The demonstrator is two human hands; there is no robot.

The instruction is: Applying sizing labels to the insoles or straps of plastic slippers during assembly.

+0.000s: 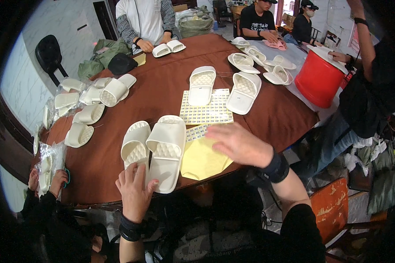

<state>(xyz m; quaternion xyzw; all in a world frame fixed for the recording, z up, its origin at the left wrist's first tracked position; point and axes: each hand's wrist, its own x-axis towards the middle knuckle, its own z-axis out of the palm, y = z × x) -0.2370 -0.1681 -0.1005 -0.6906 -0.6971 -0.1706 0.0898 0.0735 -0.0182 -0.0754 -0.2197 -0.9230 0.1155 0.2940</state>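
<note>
Resting at the near edge of the brown-clothed tabletop (162, 87), the left hand (134, 190) touches the heel of a cream rubber slipper pair (156, 147), steadying it; the right hand (237, 142) lies flat, released, over a yellow paper sheet (199, 160) beside a sticker sheet (206, 111).

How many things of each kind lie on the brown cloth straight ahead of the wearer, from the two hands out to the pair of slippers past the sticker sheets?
Cream moulded rubber slide slippers: 4
White sheets of small printed stickers: 2
Plain yellow paper sheet: 1
Total: 7
</note>
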